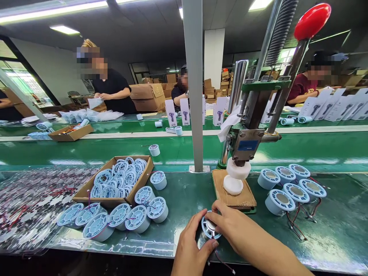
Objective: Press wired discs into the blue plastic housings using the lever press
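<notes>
My left hand (189, 243) curls around a round light blue plastic housing (212, 231) at the front edge of the bench, thumb and fingers on its side. Over its top, the bent fingers of my right hand (231, 226) touch the silver disc (211, 224) in its middle and the far rim. Thin dark red wires with a small white plug (233, 271) trail from the housing toward the edge. Just beyond my hands stands a hand press with a red knob (313, 21), a white upper die (238, 168) and a white round seat (233, 185) on a wooden base.
Left lie several light blue housings (98, 227) and a cardboard box (83, 196) of light blue rings. Farther left is a plastic-wrapped pile of parts (43, 207). Right stand several housings with silver discs (280, 201). A grey post (194, 84) rises ahead; people work across the green conveyor (161, 157).
</notes>
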`<state>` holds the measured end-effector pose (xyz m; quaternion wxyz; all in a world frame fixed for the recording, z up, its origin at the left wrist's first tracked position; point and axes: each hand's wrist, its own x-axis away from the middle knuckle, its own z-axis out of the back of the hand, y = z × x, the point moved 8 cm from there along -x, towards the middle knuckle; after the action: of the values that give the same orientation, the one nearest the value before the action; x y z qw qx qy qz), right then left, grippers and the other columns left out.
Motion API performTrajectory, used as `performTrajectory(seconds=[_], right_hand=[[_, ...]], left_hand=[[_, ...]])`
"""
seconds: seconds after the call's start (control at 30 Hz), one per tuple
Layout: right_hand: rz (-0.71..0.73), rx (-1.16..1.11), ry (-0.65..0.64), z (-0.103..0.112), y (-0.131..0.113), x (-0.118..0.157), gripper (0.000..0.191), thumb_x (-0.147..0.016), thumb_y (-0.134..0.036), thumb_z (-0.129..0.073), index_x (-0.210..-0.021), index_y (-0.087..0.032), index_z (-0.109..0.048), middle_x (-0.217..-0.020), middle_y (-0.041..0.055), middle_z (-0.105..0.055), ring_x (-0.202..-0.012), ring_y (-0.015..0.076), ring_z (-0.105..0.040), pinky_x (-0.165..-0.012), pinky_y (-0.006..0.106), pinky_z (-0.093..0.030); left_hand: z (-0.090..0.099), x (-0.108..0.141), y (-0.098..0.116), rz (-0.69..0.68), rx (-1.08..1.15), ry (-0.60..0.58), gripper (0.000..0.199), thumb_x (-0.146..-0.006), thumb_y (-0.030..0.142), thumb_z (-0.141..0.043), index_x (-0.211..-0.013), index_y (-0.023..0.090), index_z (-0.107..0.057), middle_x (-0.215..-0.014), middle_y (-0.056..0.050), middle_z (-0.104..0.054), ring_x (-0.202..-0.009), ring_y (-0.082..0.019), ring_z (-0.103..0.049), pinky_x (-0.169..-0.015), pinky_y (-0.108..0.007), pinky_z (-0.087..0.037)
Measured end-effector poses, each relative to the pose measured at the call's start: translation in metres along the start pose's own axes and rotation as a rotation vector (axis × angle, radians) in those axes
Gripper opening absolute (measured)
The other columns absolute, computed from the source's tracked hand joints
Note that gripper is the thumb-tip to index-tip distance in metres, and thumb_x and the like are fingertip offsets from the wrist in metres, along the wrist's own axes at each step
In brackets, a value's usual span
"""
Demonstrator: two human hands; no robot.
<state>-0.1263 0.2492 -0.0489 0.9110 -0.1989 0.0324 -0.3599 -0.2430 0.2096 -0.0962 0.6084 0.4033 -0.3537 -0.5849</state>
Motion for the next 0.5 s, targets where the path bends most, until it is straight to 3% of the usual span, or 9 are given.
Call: performTrajectory(seconds=[0.17,0.5], right_hand=[[0.001,0.084,0.000,-0.0023,-0.0053,-0.0005,0.046,-0.085,0.001,-0.048,-0.126,-0.018,-0.056,-0.112,0.0087,-0.054,-0.088,0.0176,-0.061,-0.073,0.027,-0.045],[0.021,0.095,0.023,-0.0007,-0.0069,0.0029,0.042,-0.088,-0.002,-0.053,-0.126,-0.017,-0.055,-0.111,0.0088,-0.055,-0.093,0.0189,-0.061,-0.078,0.029,-0.051]], left_hand=[[-0.0011,-0.0013,-0.0032,-0.030,-0.048,0.002,0.063,-0.074,0.015,-0.068,-0.134,0.026,-0.058,-0.138,-0.006,-0.059,-0.130,-0.029,-0.052,-0.115,-0.047,-0.038],[0.0001,-0.0012,0.0040,-0.035,-0.059,0.013,0.062,-0.072,0.015,-0.068,-0.133,0.024,-0.059,-0.136,-0.008,-0.061,-0.127,-0.030,-0.054,-0.112,-0.045,-0.042]])
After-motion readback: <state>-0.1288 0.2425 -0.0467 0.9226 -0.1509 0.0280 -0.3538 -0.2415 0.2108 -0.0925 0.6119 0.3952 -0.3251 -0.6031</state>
